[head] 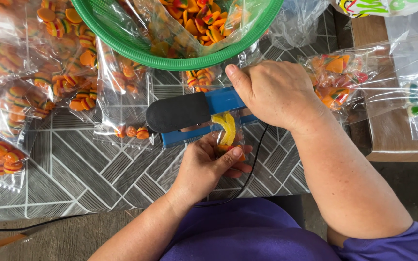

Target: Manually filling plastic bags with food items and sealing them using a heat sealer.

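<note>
A blue heat sealer (217, 101) with a black padded handle (177, 112) lies on the patterned table cover (93, 169). My right hand (274, 92) presses down on its blue arm. Under the arm sits a small clear bag of yellow and orange candy (227, 129). My left hand (209, 166) grips the near end of that bag, thumb on top. A black cord (257, 154) runs from the sealer towards me.
A green plastic basket (180, 60) lined with clear plastic holds loose orange candies at the top. Several sealed candy bags (35, 72) lie piled on the left. More bags (337, 77) and empty clear bags (412, 87) rest at right by a wooden surface (397, 140).
</note>
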